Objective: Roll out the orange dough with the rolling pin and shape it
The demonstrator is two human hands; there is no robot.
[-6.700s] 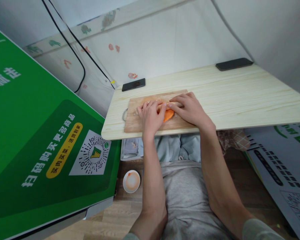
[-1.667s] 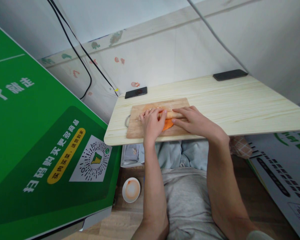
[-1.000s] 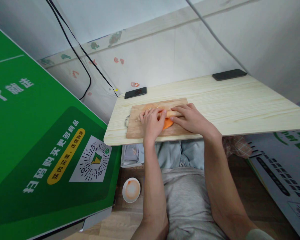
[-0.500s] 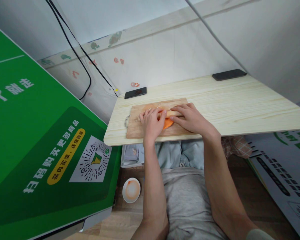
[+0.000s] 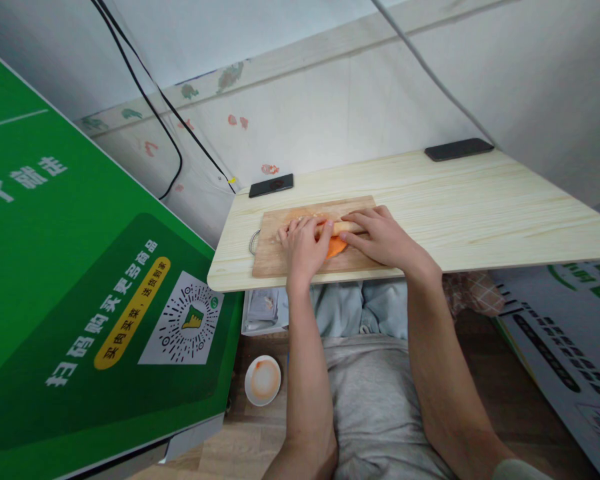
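Observation:
A pale wooden rolling pin (image 5: 347, 228) lies crosswise over a flat piece of orange dough (image 5: 337, 248) on a wooden cutting board (image 5: 269, 257). My left hand (image 5: 301, 245) rests over the pin's left part, its fingers curved across it and its thumb alongside. On the right end lies my right hand (image 5: 384, 238), with fingers above and thumb below the pin. Both pin ends and part of the dough are hidden under my hands. Orange smears and pale crumbs show on the board beyond my left fingers.
The board lies on a light wood-grain table (image 5: 480, 207) against the wall. Dark phones stand at the back left (image 5: 271, 185) and back right (image 5: 459, 149). A white bowl (image 5: 263, 381) sits below the table, beside a green printed panel (image 5: 105, 267).

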